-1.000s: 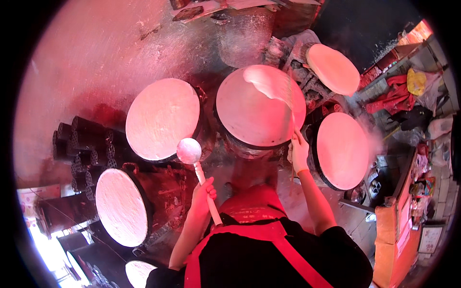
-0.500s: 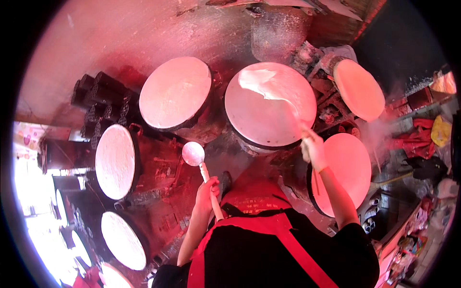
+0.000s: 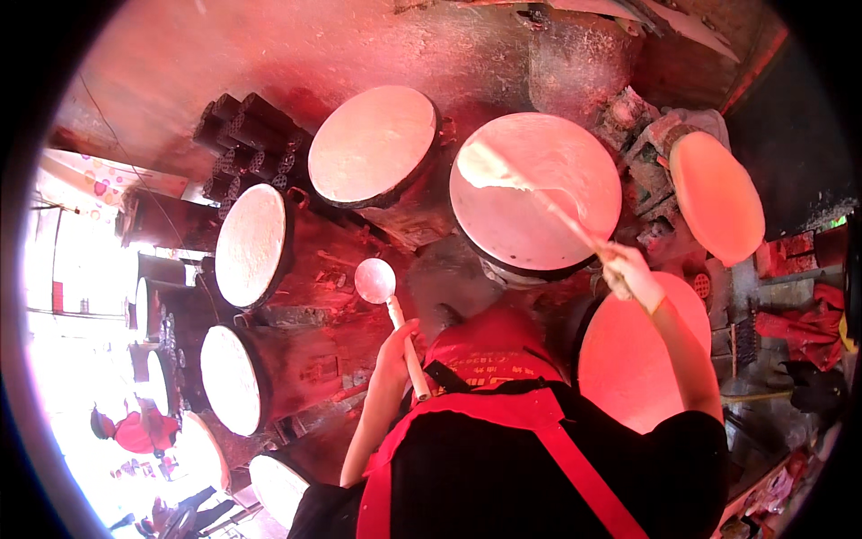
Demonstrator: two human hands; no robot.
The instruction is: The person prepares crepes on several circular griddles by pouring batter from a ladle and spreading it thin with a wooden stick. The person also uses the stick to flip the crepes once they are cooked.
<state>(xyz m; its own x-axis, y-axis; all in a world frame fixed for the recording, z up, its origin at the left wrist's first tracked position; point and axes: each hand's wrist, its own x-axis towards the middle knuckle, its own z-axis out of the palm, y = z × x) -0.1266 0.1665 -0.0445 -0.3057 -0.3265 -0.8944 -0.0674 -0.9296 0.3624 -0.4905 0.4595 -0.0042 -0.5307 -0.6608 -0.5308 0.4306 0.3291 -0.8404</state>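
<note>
Left hand [image 3: 395,354] clasps a ladle [image 3: 375,282], right hand [image 3: 633,275] grips a stick [image 3: 567,218] across pale batter [image 3: 486,168] on a round griddle [image 3: 512,235] — light, level strokes likely keep it even.

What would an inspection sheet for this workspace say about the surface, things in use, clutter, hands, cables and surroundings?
Surface: round griddle, partly covered by a pale, batter-like layer.
Things in use: ladle, away from the griddle; stick, reaching across the griddle.
Clutter: dark cylinders stacked at left; red cloth at far right.
Hands: left hand closed around the ladle's handle; right hand gripping the stick.
Cables: thin dark line at upper left, possibly a wire.
Surroundings: other pale round tops on both sides; stained wall beyond; bright area at far left.
</note>
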